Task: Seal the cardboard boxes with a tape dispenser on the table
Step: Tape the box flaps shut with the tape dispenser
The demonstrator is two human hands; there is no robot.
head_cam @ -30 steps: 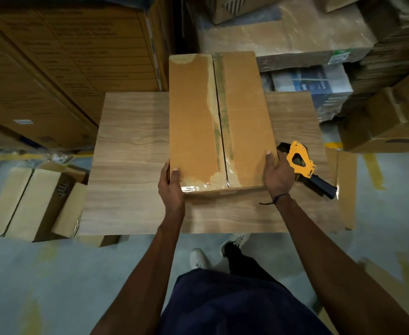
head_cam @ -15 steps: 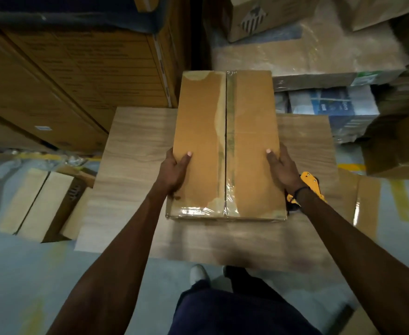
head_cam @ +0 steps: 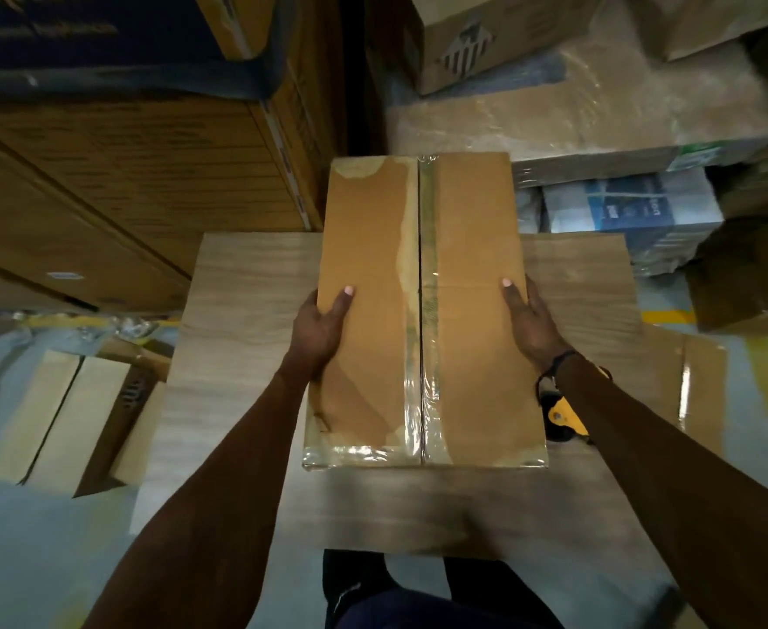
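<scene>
Cardboard box (head_cam: pixel 423 306) lies lengthwise over the middle of the wooden table (head_cam: pixel 246 311), its far end reaching past the table's back edge. It is plain brown, its two top flaps meeting at a centre seam covered by a strip of clear tape that wrinkles and shines at the near end. Pale torn patches run beside the seam and across the far left corner. My left hand (head_cam: pixel 320 322) grips the left side, thumb on top; my right hand (head_cam: pixel 529 317) grips the right side the same way. My fingers are hidden below both edges. Only a yellow bit of the tape dispenser (head_cam: pixel 563 417) shows on the table, between the box and my right forearm, which covers the rest.
</scene>
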